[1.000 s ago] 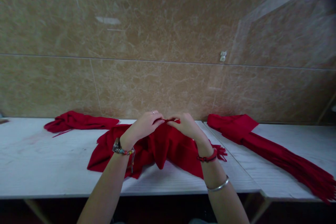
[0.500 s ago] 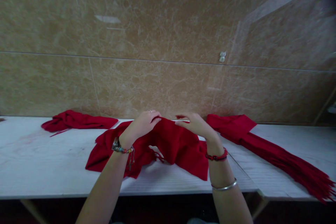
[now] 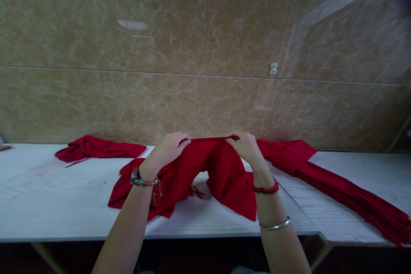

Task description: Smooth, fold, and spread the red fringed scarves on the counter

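Note:
A red scarf (image 3: 221, 167) is stretched between my two hands, its upper edge pulled taut and raised off the white table. My left hand (image 3: 171, 147) pinches that edge on the left, thumb against fingers. On the right, my right hand (image 3: 242, 145) grips the same edge between thumb and curled fingers. Below the edge the fabric arches over a gap, and its lower folds spread on the tabletop to both sides. A few thin red strands (image 3: 196, 192) poke out under the arch. Part of the cloth is hidden behind my left wrist.
Another bunched red cloth (image 3: 99, 147) lies at the left by the wall. To the right, a long red scarf with fringe (image 3: 340, 184) runs toward the front edge of the white table (image 3: 64, 205). A brown marbled tile wall (image 3: 192, 51) rises directly behind.
My right hand has closed on the scarf's upper edge, where it was open beside it before. The hands are slightly farther apart, and the edge has gone from slack to straight and taut.

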The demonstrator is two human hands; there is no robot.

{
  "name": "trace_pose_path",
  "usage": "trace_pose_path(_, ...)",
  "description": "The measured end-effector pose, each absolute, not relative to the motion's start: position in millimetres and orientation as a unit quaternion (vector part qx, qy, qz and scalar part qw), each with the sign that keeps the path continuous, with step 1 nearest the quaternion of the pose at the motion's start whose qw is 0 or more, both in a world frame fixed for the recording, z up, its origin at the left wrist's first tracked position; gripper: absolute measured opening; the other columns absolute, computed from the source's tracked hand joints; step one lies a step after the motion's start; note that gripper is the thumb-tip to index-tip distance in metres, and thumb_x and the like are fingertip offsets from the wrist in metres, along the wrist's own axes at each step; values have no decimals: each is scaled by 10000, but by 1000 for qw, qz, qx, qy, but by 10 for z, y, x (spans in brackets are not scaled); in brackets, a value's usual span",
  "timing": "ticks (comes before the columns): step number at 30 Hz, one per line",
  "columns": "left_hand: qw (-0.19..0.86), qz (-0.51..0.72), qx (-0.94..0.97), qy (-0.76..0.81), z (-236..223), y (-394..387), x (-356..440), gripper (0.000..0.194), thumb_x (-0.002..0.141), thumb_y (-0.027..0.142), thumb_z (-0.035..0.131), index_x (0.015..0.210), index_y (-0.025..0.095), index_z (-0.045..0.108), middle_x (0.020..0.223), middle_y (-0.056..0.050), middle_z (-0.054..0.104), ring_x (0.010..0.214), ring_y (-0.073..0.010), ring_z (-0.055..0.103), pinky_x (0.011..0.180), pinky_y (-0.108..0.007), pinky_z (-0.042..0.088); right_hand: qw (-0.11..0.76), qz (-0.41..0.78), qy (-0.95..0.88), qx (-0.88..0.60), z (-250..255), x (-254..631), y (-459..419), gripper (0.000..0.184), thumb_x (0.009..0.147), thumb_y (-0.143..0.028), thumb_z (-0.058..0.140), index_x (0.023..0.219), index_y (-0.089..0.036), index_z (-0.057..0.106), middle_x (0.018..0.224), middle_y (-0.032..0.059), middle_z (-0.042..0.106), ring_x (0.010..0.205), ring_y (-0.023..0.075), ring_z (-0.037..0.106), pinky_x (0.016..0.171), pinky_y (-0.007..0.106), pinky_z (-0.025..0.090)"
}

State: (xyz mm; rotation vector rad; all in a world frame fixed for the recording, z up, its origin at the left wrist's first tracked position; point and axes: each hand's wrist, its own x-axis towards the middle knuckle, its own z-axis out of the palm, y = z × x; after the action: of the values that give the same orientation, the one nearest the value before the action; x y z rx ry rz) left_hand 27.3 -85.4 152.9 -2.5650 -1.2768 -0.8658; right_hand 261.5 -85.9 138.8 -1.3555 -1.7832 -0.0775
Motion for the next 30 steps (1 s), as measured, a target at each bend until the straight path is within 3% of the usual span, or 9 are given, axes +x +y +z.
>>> trace_pose_path(4, 74, -290, -858, -417, 1521, -853, 297, 235, 868, 210, 399, 825, 155, 623, 841, -46, 656, 786, -166, 593, 779, -286, 433, 380, -14, -787, -486, 1341, 2661, -867, 147, 748, -202, 574, 851, -194, 679, 850, 42, 700, 790, 171, 632, 737, 281, 464)
trace_pose_path(10, 74, -280, -875, -387, 1501, -896, 435, 212, 869, 191, 408, 836, 163, 616, 842, -42, 651, 770, -156, 585, 755, -279, 434, 389, -14, -837, -384, 1313, 2241, -957, 417, 727, -249, 625, 1135, -186, 560, 1140, 87, 605, 1043, 189, 549, 913, 334, 405)
trace_pose_path(15, 67, -266, -882, -383, 1490, -896, 408, 205, 873, 184, 417, 862, 154, 619, 848, -50, 652, 786, -160, 586, 752, -276, 430, 377, 11, -831, -408, 1332, 2161, -923, 194, 773, -146, 522, 886, -192, 672, 895, 49, 696, 835, 170, 626, 771, 278, 454)
trace_pose_path(19, 60, -236, -879, -411, 1463, -838, 344, 158, 849, 176, 470, 880, 149, 623, 872, -58, 657, 812, -168, 594, 766, -275, 432, 454, -3, -769, -451, 1377, 2332, -884, 182, 750, -120, 518, 782, -196, 681, 804, 28, 703, 761, 164, 629, 721, 268, 456)
trace_pose_path(22, 74, -245, -867, -427, 1453, -798, 328, 156, 839, 150, 477, 909, 132, 615, 912, -77, 649, 853, -176, 589, 804, -289, 426, 483, -12, -730, -483, 1380, 2483, -851, 156, 743, -134, 531, 777, -184, 675, 798, 36, 700, 761, 173, 628, 721, 287, 461)
trace_pose_path(25, 80, -269, -864, -418, 1454, -795, 357, 160, 848, 168, 466, 897, 135, 615, 891, -72, 644, 838, -178, 586, 795, -297, 430, 454, -11, -743, -492, 1354, 2548, -845, 144, 743, -155, 545, 809, -181, 670, 825, 48, 697, 785, 182, 630, 749, 313, 466)
trace_pose_path(30, 90, -271, -876, -389, 1441, -838, 458, 180, 862, 190, 445, 892, 146, 617, 871, -67, 642, 812, -177, 587, 767, -294, 432, 411, -3, -823, -392, 1324, 2358, -923, 366, 713, -191, 618, 1079, -190, 590, 1090, 75, 635, 1001, 178, 577, 887, 318, 423)
